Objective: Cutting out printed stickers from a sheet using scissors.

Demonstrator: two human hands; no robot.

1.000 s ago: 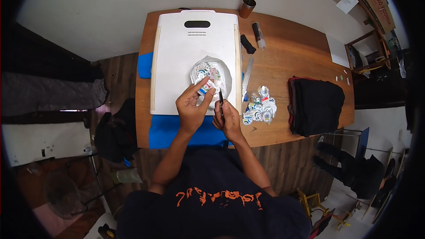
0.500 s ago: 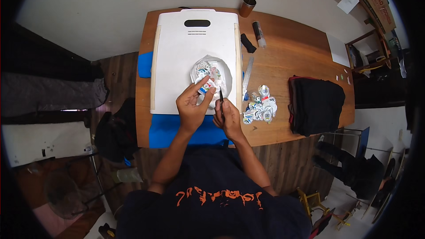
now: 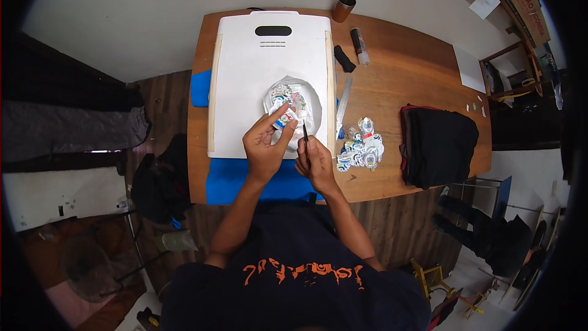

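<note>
My left hand (image 3: 264,146) pinches a small printed paper cutout (image 3: 285,118) between thumb and fingers, above a clear sheet (image 3: 295,99) that carries more small printed pieces. My right hand (image 3: 316,160) grips a thin dark tool (image 3: 305,135) like a pen, its tip pointing up beside the cutout. Both hands hover over the near edge of a white board (image 3: 257,73) lying on the wooden table (image 3: 398,61). A pile of several cut printed pieces (image 3: 361,147) lies just right of my right hand.
A metal ruler (image 3: 343,105) lies along the board's right edge. A brown cup (image 3: 343,7), a marker (image 3: 359,46) and a small black object (image 3: 344,59) stand at the back. Folded black cloth (image 3: 438,145) lies at the right. Blue mat (image 3: 245,181) shows under the board.
The hands have stayed in place; my left hand has turned the small cutout slightly. Nothing else has moved.
</note>
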